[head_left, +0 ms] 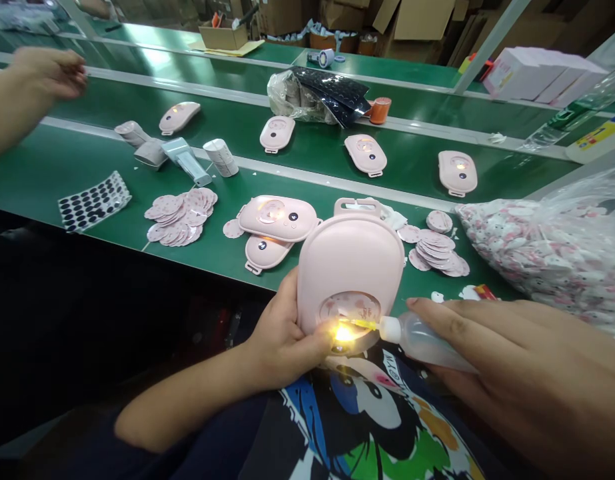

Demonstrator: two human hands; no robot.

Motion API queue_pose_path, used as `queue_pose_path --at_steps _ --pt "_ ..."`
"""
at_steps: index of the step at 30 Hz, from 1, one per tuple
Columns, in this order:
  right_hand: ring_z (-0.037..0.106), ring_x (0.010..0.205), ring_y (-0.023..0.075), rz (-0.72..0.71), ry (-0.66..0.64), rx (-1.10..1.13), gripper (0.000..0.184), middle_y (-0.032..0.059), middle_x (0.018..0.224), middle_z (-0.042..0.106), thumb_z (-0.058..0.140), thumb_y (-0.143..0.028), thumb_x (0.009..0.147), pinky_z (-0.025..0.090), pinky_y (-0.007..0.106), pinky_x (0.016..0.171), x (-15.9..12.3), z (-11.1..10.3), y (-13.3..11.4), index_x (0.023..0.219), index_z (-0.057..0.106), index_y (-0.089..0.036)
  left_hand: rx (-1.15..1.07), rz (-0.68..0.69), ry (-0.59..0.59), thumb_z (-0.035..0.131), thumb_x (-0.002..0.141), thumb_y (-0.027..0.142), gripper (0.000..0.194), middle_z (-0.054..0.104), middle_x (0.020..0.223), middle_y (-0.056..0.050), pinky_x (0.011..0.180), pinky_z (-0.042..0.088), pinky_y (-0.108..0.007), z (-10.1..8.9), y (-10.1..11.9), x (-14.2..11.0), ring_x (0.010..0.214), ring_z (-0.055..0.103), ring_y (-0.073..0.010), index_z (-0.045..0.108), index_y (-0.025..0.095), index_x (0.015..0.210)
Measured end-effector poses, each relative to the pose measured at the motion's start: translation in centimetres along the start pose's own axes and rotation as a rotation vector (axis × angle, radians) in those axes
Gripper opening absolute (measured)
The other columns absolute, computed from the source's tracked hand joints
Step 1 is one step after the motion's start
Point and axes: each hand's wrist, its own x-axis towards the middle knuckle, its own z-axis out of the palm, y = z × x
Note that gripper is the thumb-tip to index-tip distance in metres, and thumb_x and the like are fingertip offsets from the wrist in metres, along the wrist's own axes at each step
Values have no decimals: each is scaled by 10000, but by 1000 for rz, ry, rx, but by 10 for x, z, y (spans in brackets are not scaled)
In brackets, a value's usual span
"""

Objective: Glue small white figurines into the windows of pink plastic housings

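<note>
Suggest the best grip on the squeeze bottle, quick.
Take the squeeze bottle around its soft translucent body, from the right, as the right hand does. The body is the widest part, while the white cap and thin yellow nozzle point left at the pink case.

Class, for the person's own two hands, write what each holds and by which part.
The left hand grips a pink plastic case by its lower edge; the right hand holds a translucent squeeze bottle by its body.

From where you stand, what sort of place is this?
Probably a factory assembly line for small consumer goods: green conveyor belts run side by side, matching pink plastic cases sit spaced along them, and cardboard cartons are piled behind.
</note>
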Motion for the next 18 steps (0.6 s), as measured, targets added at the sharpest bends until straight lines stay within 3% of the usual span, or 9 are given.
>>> queue_pose_path --at_steps 10,18 --pt "578 759 275 -8 -10 -11 452 46 891 682 493 -369 876 383 418 657 -13 3 11 1319 535 -295 0 -13 -2 679 858 159 589 628 1283 -34 926 561 -315 1 2 4 1112 651 -217 433 322 1367" --pt "589 744 272 -37 5 -55 451 40 891 694 461 -394 893 388 413 659 -10 5 19 1328 532 -298 48 3 -29 699 843 179 641 619 1285 -33 930 545 -306 1 2 5 1120 630 -216 413 334 1395"
